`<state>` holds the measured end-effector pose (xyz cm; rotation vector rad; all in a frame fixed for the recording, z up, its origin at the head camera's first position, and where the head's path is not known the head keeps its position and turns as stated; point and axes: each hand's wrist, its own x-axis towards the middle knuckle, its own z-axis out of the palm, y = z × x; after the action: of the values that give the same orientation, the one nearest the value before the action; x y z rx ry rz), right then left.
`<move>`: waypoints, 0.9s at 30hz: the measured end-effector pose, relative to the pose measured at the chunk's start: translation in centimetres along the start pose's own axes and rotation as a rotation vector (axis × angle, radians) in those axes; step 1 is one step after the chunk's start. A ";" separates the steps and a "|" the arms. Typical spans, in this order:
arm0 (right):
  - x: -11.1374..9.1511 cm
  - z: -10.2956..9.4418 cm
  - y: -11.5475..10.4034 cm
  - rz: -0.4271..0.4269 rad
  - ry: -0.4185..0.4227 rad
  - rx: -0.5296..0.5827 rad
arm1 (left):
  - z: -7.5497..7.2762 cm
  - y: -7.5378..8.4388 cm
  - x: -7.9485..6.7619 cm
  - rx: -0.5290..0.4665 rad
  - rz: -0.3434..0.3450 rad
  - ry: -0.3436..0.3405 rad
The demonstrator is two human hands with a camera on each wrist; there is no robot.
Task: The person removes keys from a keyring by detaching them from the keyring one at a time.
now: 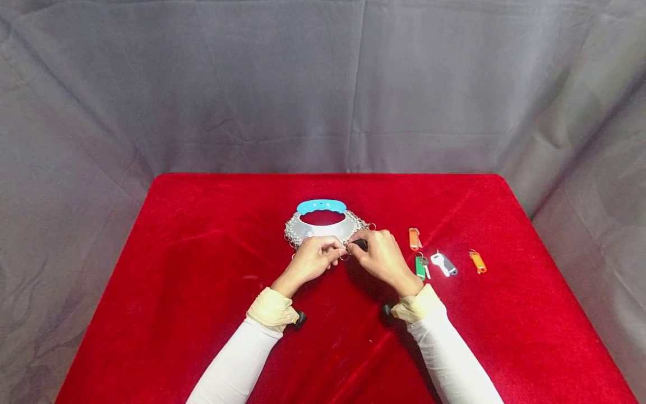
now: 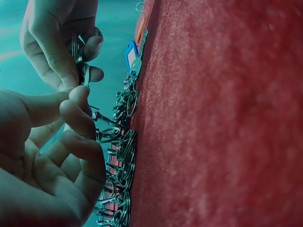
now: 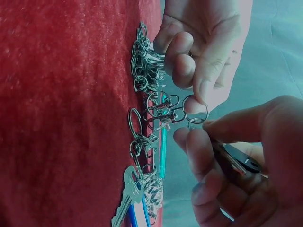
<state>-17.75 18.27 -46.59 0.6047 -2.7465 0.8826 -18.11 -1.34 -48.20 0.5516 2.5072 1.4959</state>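
Note:
A key ring holder lies mid-table, with a blue handle (image 1: 321,206), a silver plate (image 1: 325,229) and many swivel clasps and split rings round its edge. My left hand (image 1: 314,259) pinches one of its split rings (image 3: 195,108) between thumb and finger at the near edge. Facing it, my right hand (image 1: 382,258) pinches a small ring (image 3: 196,124) right against that split ring; whether the two are linked, I cannot tell. A key and a black key tag (image 3: 242,158) lie within the right hand's fingers. A blue-edged tag (image 2: 131,56) with a key (image 2: 138,59) hangs on the holder.
To the right lie keys with tags: an orange-red one (image 1: 414,239), a green one (image 1: 420,267), a dark grey one (image 1: 448,264) and a yellow-orange one (image 1: 477,262). Red cloth (image 1: 202,269) covers the table. Grey curtains (image 1: 252,90) stand behind and at both sides.

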 end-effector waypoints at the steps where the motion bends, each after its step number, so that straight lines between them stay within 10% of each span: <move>1: 0.0 0.0 0.0 0.004 0.001 0.001 | 0.0 0.0 0.0 0.000 -0.001 -0.003; 16: 0.0 0.0 0.1 -0.189 -0.031 -0.027 | -0.2 -0.3 -0.1 0.012 0.027 0.028; 27: -0.2 -0.2 0.3 -0.181 -0.002 -0.018 | -0.4 -0.2 0.0 0.013 0.055 0.008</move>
<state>-17.64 18.64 -46.65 0.8356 -2.6460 0.8143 -18.27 -1.78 -48.20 0.6232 2.5295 1.5050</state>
